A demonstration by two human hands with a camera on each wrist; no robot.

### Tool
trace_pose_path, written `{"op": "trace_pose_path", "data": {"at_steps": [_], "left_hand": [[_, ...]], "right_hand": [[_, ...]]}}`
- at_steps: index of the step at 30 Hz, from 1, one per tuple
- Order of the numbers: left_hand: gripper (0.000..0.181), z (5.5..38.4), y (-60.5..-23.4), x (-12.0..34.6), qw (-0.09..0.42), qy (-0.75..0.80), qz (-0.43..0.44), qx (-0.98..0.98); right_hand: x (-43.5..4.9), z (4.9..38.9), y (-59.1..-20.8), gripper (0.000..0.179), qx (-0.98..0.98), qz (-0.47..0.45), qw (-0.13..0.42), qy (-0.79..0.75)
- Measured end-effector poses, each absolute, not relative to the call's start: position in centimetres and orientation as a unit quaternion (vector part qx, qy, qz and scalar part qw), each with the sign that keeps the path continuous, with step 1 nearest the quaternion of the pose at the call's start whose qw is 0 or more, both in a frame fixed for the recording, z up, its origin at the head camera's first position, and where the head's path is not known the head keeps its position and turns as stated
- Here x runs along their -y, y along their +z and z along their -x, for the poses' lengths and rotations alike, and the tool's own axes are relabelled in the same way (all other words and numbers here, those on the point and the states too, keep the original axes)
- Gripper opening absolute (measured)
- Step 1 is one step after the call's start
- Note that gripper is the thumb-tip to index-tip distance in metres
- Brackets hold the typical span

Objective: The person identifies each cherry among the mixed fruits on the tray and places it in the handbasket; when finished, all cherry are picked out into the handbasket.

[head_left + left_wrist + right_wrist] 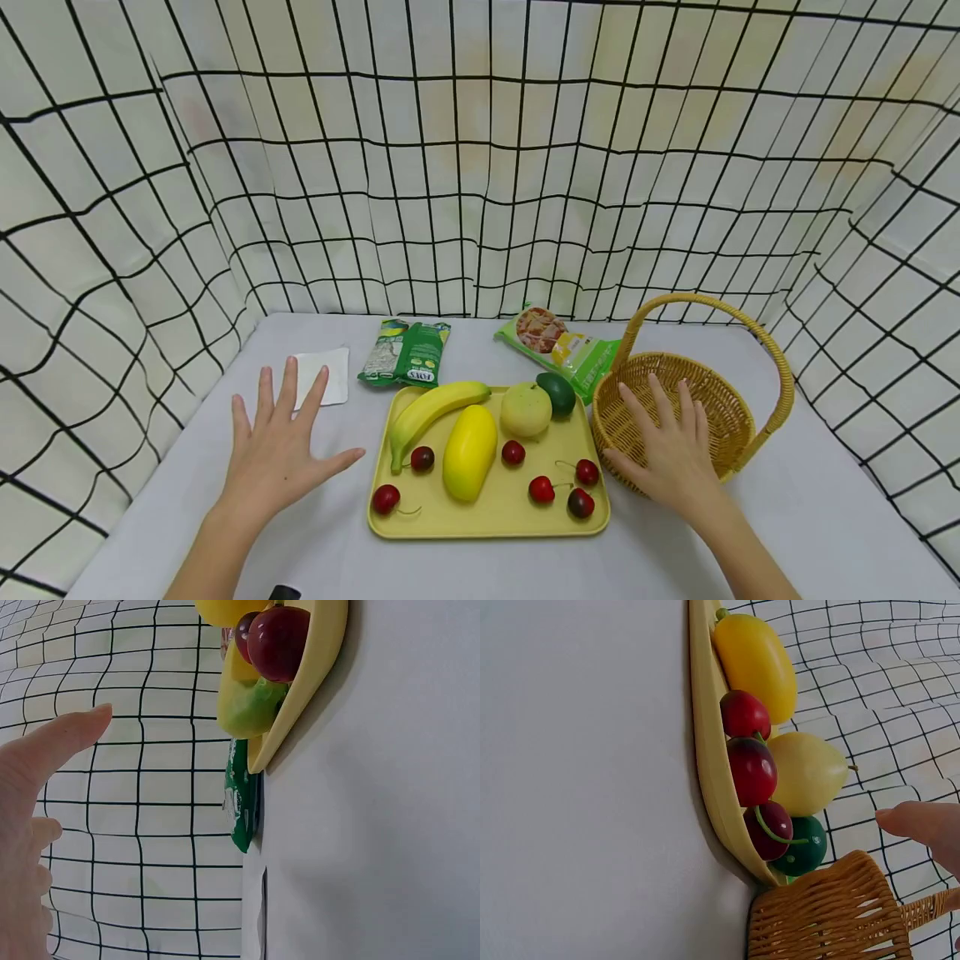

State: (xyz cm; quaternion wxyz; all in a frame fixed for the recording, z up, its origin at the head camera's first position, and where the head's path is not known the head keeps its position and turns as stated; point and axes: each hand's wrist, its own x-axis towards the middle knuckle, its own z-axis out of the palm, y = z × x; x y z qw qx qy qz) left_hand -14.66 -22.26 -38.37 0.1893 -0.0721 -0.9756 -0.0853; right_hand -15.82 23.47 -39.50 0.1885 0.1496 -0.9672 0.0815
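My left hand is spread with straight fingers left of the yellow tray, holding nothing. Over the near side of the wicker basket, my right hand is likewise spread and holds nothing. On the tray lie a banana, a yellow mango, a pale round pear and a dark green avocado. Several red cherries, such as one at the left and one at the right, are scattered around them. In the right wrist view, cherries sit along the tray's edge.
Behind the tray lie a green snack packet and a light green food packet. A white square lies beyond my left hand. The basket's tall handle arches up. Black-gridded white walls enclose the table.
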Motion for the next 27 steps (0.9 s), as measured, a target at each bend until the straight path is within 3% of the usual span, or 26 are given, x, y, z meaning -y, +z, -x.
{"op": "trace_pose_path", "data": {"at_steps": [9,27], "left_hand": [[0.107,14.4,-38.7,22.3,0.195,-0.105,0.077,0.972],[0.083,15.6,-41.3,22.4,0.17,-0.145,0.13,0.966]], "right_hand": [[-22.1,15.6,-39.7,0.081,0.96,-0.178,0.199,0.086],[-20.1,15.1,-39.9,0.072,0.946,-0.222,0.222,0.085]]}}
